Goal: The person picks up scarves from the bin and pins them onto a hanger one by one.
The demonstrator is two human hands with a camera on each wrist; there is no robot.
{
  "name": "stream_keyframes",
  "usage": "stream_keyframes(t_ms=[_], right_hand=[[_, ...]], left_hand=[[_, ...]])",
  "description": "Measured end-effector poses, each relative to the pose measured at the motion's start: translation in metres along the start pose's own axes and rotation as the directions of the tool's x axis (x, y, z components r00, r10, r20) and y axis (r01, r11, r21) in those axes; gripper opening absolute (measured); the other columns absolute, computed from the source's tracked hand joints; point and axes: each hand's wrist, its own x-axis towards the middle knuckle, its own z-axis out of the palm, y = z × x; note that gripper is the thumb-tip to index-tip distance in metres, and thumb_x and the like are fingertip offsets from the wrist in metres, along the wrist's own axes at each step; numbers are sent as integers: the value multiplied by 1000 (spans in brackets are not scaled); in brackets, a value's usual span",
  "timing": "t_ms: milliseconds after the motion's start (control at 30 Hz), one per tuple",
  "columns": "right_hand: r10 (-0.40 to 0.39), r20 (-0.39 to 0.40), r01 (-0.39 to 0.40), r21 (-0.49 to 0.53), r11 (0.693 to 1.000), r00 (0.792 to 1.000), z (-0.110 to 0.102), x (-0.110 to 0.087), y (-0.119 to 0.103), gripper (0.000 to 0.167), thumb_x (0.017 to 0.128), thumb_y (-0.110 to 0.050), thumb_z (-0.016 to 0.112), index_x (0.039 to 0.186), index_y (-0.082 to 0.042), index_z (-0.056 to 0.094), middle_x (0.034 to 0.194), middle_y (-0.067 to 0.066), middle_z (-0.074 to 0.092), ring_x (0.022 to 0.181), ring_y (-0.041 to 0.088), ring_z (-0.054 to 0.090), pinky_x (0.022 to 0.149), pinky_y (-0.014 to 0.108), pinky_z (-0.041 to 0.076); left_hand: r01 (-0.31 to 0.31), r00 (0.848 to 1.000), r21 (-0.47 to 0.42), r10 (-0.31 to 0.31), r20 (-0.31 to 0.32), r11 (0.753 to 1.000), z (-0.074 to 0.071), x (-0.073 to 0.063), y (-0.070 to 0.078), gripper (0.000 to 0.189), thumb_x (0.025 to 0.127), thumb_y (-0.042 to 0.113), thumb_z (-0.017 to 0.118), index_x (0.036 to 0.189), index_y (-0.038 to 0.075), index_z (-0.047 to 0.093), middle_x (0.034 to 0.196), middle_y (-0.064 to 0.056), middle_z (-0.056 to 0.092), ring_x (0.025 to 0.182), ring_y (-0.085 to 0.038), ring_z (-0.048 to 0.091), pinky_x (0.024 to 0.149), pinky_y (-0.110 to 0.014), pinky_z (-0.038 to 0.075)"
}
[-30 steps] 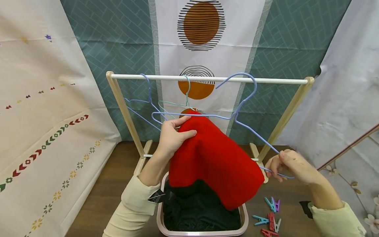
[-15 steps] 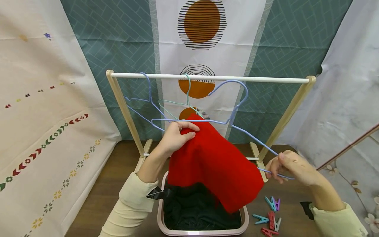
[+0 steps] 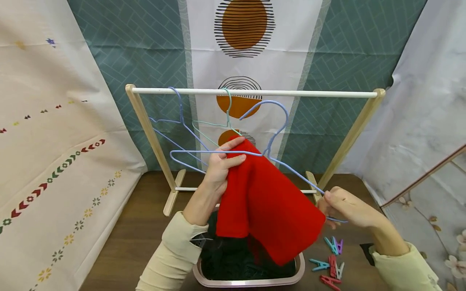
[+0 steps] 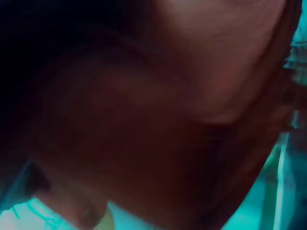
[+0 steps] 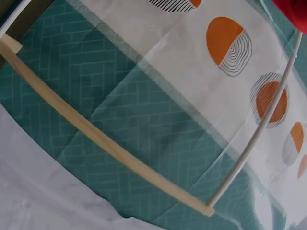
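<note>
Left hand (image 3: 217, 169): thumb and fingers pinching the upper end of the soft red cloth (image 3: 269, 198).
Right hand (image 3: 347, 208): gripping the right end of the pale-blue wire-shaped hanger (image 3: 269, 148).
Cloth: hanging from the left fingertips, its right corner just beside the right fingers; contact there unclear.
Hanger bar: crossing between left thumb and index finger.
Below: oval pinkish basket (image 3: 251, 283).

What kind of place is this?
Probably a corner set up for hanging laundry: there's a clothes rack, some hangers and a few clothespins. I can't tell which room it's in.
</note>
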Motion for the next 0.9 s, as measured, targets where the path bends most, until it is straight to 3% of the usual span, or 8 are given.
stream_keyframes(t_ms=[167, 267, 400, 567, 633, 767, 833, 900], right_hand=[[10, 44, -8, -40, 999, 999, 11, 1, 1, 55, 100, -4, 10, 73, 1, 58, 49, 10, 51, 37, 11, 46, 34, 15, 31], [-9, 16, 9, -42, 999, 1000, 14, -1, 0, 55, 100, -5, 9, 71, 1, 56, 48, 10, 49, 49, 14, 53, 40, 20, 40], [-9, -71, 8, -16, 1000, 997, 12, -5, -3, 54, 100, -4, 8, 71, 2, 54, 50, 11, 48, 60, 20, 54, 48, 31, 44], [-10, -68, 8, -30, 1000, 998, 9, -5, -2, 53, 99, -2, 9, 74, 1, 55, 57, 12, 53, 50, 17, 51, 47, 31, 44], [-2, -67, 0, -25, 1000, 998, 9, -5, -1, 52, 100, -2, 9, 74, 1, 55, 63, 13, 55, 48, 17, 51, 46, 31, 43], [-5, -126, -4, -71, 997, 992, 10, -5, 1, 50, 100, -2, 14, 73, -1, 55, 65, 11, 56, 58, 17, 56, 53, 29, 47], [-26, -160, 13, -81, 997, 987, 11, -5, 1, 49, 100, -2, 14, 72, 0, 55, 64, 10, 56, 64, 19, 57, 57, 32, 49], [-50, -194, 34, -86, 996, 980, 10, -6, 0, 49, 100, -2, 15, 71, 0, 54, 65, 10, 57, 64, 19, 56, 59, 32, 48]], left_hand=[[-133, 981, -182, 104, -162, 974, 9, 7, 5, 44, 92, -7, 37, 136, -6, 33, 100, 2, 54, 71, -6, 57, 67, -15, 47], [-190, 968, -297, 128, -215, 936, 16, 10, 11, 41, 93, -4, 37, 134, -1, 38, 94, 0, 56, 73, -9, 58, 69, -17, 48], [-175, 978, -452, 100, -185, 875, 25, 7, 14, 34, 92, -4, 39, 123, 4, 49, 99, -5, 53, 83, -14, 54, 69, -19, 49], [-103, 994, -554, 66, -87, 826, 32, -4, 16, 30, 94, -3, 32, 118, 6, 49, 100, -7, 51, 84, -15, 54, 68, -18, 49], [-66, 998, -624, 42, -53, 779, 37, -8, 17, 30, 95, -1, 30, 117, 5, 49, 95, -8, 53, 79, -15, 56, 67, -18, 49], [-4, 1000, -753, -19, -21, 658, 46, -15, 18, 27, 97, 3, 30, 115, 6, 49, 88, -8, 56, 72, -14, 57, 62, -18, 47], [19, 999, -752, -48, -16, 659, 49, -18, 16, 27, 97, 3, 30, 117, 7, 48, 88, -7, 57, 72, -13, 57, 62, -17, 47], [38, 998, -709, -59, -6, 704, 49, -23, 13, 31, 97, 3, 30, 124, 6, 45, 92, -6, 56, 75, -12, 57, 65, -18, 47]])
